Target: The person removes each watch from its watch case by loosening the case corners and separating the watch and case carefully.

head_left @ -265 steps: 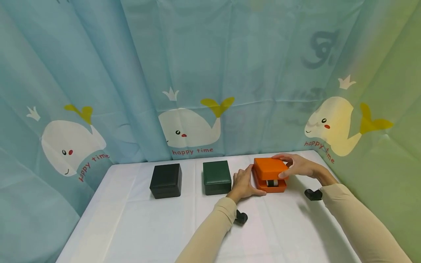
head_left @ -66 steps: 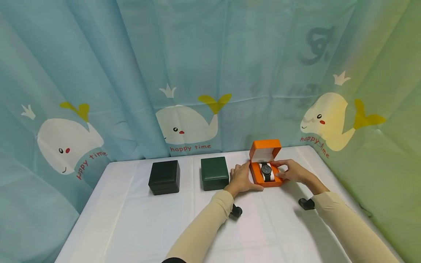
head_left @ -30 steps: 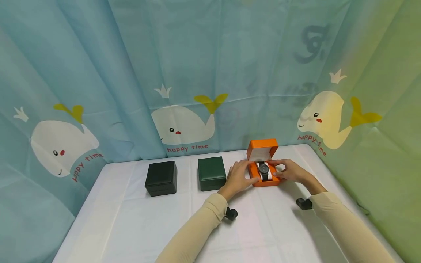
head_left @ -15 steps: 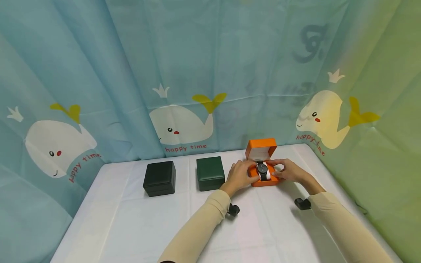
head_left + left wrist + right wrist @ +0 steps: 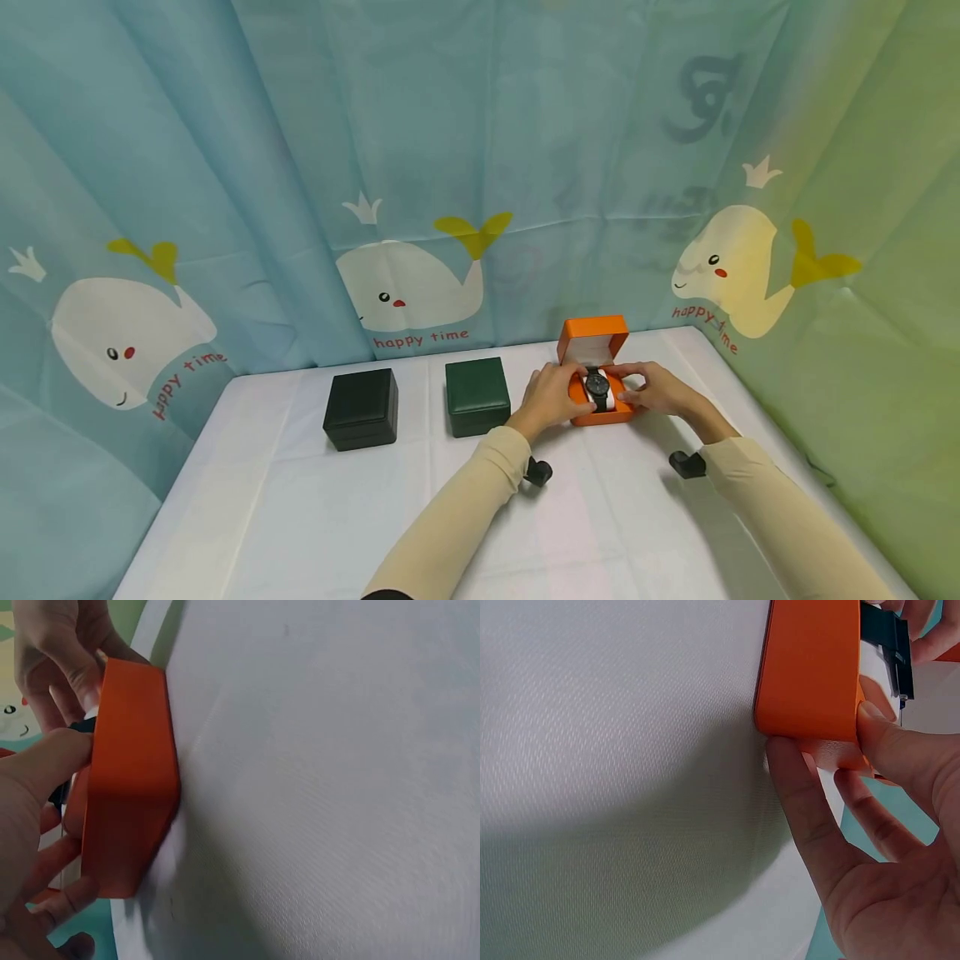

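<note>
An orange watch box [image 5: 603, 419] stands with its lid raised at the right back of the table. Inside, a black wristwatch [image 5: 597, 384] sits around a white cushion. My left hand [image 5: 551, 396] reaches over the box's left side, thumb and fingers pinching the watch at its front and back ends. In the left wrist view that thumb lies over the box wall [image 5: 135, 735] against the dark strap [image 5: 84, 724]. My right hand [image 5: 660, 390] grips the right side of the box, thumb [image 5: 889, 735] on the rim and fingers against the outer wall.
To the left of the orange box stand a closed green box [image 5: 477, 385] and, farther left, a closed black box [image 5: 362, 408]. A white cloth covers the table [image 5: 337, 517]. Curtains [image 5: 420, 167] with whale prints rise behind and at both sides.
Earlier the right hand was lifting the orange lid, which now stands raised. The left hand has moved from the box's left side onto the watch; the right hand has gone to the right side.
</note>
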The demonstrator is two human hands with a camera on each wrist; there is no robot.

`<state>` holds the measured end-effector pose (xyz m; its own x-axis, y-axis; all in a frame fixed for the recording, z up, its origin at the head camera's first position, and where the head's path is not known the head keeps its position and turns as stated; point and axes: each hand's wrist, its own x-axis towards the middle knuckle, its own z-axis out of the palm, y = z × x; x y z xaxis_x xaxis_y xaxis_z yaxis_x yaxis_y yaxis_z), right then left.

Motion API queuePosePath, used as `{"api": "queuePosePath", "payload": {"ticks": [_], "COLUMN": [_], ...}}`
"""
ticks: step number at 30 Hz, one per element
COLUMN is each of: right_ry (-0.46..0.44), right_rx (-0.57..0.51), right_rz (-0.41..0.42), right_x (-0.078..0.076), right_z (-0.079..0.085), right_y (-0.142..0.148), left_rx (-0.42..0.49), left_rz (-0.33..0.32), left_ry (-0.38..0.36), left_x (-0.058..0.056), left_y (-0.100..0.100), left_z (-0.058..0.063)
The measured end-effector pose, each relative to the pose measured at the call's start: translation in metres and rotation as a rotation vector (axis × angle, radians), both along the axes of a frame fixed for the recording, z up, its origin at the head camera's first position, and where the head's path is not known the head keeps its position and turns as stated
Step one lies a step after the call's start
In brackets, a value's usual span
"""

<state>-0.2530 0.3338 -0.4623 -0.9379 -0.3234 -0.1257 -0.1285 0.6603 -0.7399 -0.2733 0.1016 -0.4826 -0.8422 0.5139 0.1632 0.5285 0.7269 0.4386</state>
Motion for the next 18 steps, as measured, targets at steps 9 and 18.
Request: {"api": "queuePosePath", "payload": {"ticks": [9, 18], "right_ry": [0.037, 0.055], "right_rx": [0.037, 0.066], "right_rz": [0.009, 0.005], "right_x": [-0.002, 0.0], "right_z": [0.0, 0.001], "right_y": [0.0, 0.001], "left_rx": [0.015, 0.087], "left_rz": [0.023, 0.076], "left_ry": [-0.079, -0.157], "left_x": [0.0, 0.0], "left_y": [0.007, 0.013], "left_z": [0.006, 0.006]}}
